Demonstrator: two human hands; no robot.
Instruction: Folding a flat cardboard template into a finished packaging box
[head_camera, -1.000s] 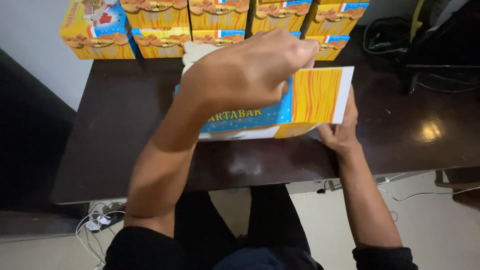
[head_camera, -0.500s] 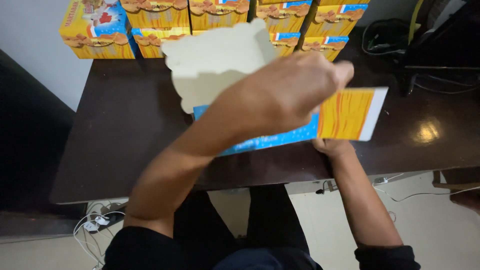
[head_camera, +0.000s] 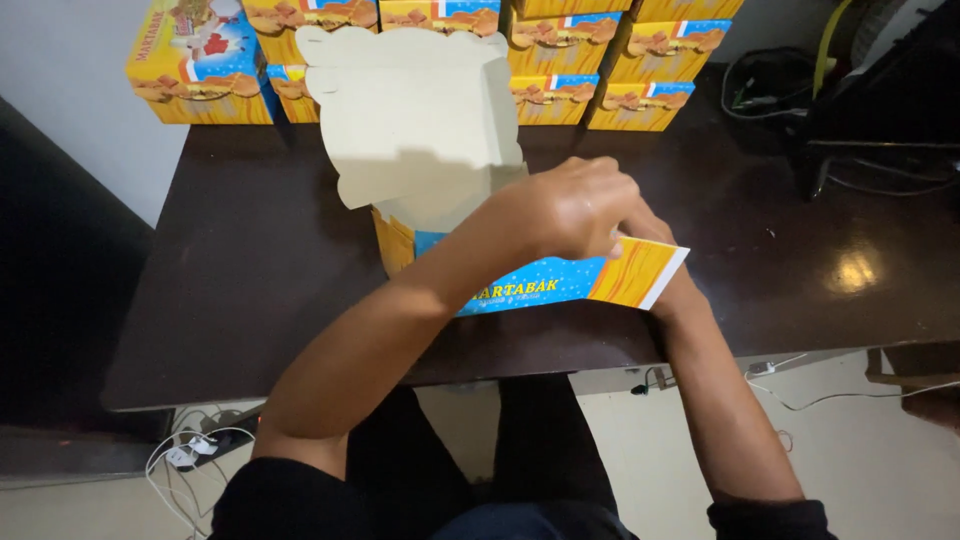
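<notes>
A cardboard box with blue and yellow-orange print stands half folded on the dark table. Its plain beige lid is raised toward the back. My left hand reaches across from the left and grips the top of the box's right end. My right hand holds that same end from behind the orange side flap, and its fingers are mostly hidden by the flap and by my left hand.
Several finished boxes of the same print are stacked along the table's far edge. A black device with cables sits at the back right. Cables and a plug lie on the floor at lower left.
The flat box has been opened up: its beige lid swung upward and back. My left hand moved from the box's middle to its right end, and the box shifted slightly toward me.
</notes>
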